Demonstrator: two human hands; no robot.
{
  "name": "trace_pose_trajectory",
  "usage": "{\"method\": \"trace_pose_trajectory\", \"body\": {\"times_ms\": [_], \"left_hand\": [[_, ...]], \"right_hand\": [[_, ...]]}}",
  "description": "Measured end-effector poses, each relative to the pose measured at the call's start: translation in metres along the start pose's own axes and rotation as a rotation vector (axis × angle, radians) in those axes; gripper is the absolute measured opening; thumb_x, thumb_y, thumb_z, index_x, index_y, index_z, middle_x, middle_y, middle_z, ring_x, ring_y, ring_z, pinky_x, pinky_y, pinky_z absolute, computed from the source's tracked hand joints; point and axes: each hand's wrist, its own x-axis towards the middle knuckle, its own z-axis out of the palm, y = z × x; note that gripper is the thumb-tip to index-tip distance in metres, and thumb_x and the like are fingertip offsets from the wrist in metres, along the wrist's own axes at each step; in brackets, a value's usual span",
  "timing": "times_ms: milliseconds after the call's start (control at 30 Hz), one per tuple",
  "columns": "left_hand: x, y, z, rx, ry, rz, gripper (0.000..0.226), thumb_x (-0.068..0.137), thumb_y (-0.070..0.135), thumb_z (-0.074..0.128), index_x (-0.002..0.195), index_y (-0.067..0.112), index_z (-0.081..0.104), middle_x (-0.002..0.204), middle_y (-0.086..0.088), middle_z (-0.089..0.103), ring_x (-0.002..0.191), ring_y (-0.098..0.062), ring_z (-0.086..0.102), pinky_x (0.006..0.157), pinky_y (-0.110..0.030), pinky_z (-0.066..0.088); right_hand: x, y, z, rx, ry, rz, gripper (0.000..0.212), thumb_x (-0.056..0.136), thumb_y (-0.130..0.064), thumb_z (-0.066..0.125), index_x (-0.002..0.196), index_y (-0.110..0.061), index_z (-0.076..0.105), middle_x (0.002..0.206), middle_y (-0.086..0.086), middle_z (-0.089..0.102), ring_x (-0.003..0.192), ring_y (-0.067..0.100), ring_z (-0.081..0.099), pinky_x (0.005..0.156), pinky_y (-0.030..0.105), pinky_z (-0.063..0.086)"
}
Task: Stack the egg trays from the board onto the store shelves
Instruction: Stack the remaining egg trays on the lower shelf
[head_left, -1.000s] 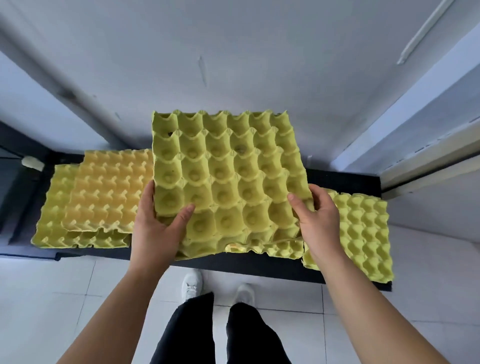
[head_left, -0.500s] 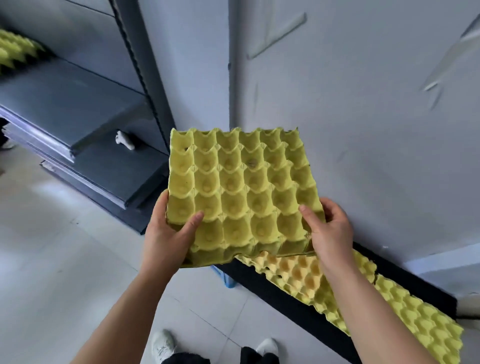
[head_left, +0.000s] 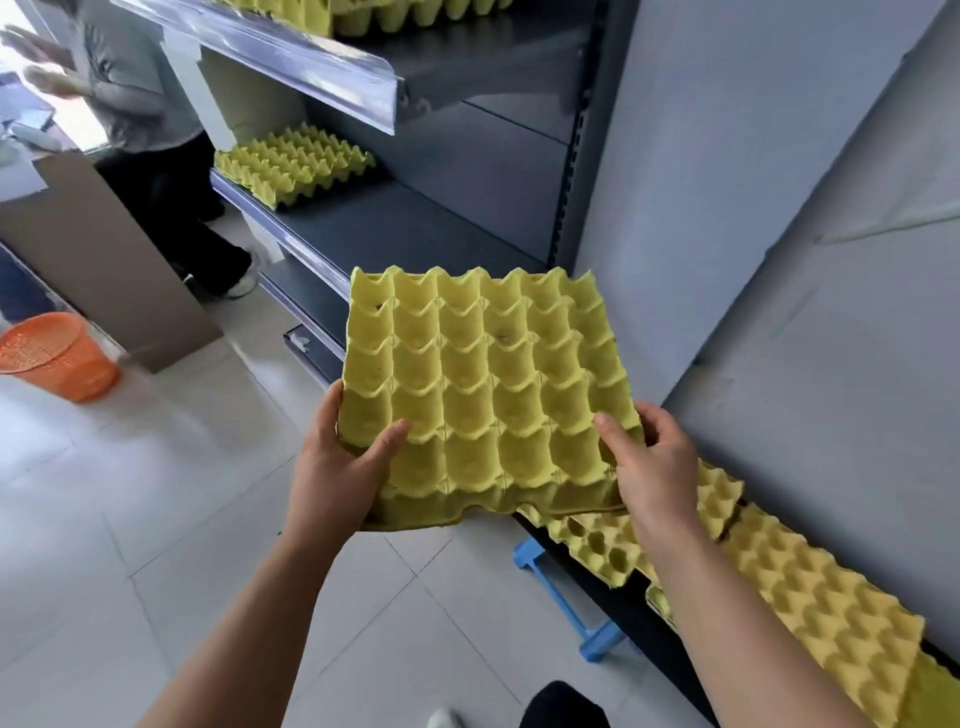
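Your left hand (head_left: 332, 478) and right hand (head_left: 649, 467) grasp the pulp egg tray (head_left: 483, 384) by its near corners, mid-air; shelf (head_left: 415, 228) at 11 o'clock. Likely light, flexy, crushable: support beneath, pinch gently.

Grey wall (head_left: 779, 208), pale tiled floor (head_left: 156, 493), orange basket (head_left: 52, 358)
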Motion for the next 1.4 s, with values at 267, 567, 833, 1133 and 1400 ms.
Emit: {"method": "trace_pose_trajectory", "body": {"times_ms": [267, 567, 833, 1133, 1400], "left_hand": [[0.080, -0.012, -0.057, 0.010, 0.133, -0.016, 0.057, 0.081, 0.029, 0.074, 0.132, 0.032, 0.049, 0.108, 0.012, 0.067, 0.098, -0.011, 0.065, 0.087, -0.033, 0.051], [0.207, -0.030, -0.107, 0.057, 0.277, -0.044, 0.069, 0.071, 0.048, 0.076, 0.131, 0.034, 0.045, 0.117, 0.008, 0.064, 0.101, -0.018, 0.063, 0.088, -0.041, 0.052], [0.292, -0.050, -0.154, 0.032, 0.339, -0.068, 0.066, 0.076, 0.037, 0.077, 0.133, 0.024, 0.046, 0.119, 0.006, 0.062, 0.103, -0.017, 0.061, 0.089, -0.036, 0.051], [0.421, -0.077, -0.249, -0.035, 0.228, -0.049, 0.062, 0.076, 0.036, 0.078, 0.128, 0.029, 0.046, 0.109, 0.020, 0.060, 0.102, -0.011, 0.062, 0.090, -0.042, 0.052], [0.533, -0.082, -0.336, 0.073, 0.052, -0.027, 0.066, 0.077, 0.034, 0.077, 0.134, 0.025, 0.044, 0.114, 0.012, 0.060, 0.103, -0.011, 0.062, 0.089, -0.036, 0.051]], "right_hand": [[0.039, -0.040, 0.113, -0.065, -0.092, -0.030, 0.052, 0.079, -0.047, 0.069, 0.125, -0.026, 0.055, 0.125, -0.005, 0.057, 0.114, 0.016, 0.054, 0.099, 0.042, 0.046], [0.112, -0.091, 0.243, -0.073, -0.221, -0.057, 0.052, 0.081, -0.046, 0.067, 0.127, -0.027, 0.052, 0.117, -0.010, 0.054, 0.106, 0.014, 0.053, 0.096, 0.039, 0.046], [0.147, -0.128, 0.343, -0.114, -0.284, -0.069, 0.046, 0.083, -0.038, 0.068, 0.125, -0.024, 0.055, 0.110, -0.006, 0.062, 0.095, 0.012, 0.061, 0.085, 0.036, 0.052], [0.154, -0.162, 0.484, -0.119, -0.192, -0.046, 0.055, 0.076, -0.051, 0.067, 0.125, -0.029, 0.054, 0.119, -0.005, 0.059, 0.104, 0.016, 0.060, 0.089, 0.043, 0.052], [0.141, -0.188, 0.589, -0.073, -0.051, 0.054, 0.048, 0.080, -0.043, 0.069, 0.123, -0.025, 0.057, 0.113, -0.004, 0.062, 0.097, 0.016, 0.062, 0.086, 0.043, 0.053]]}}
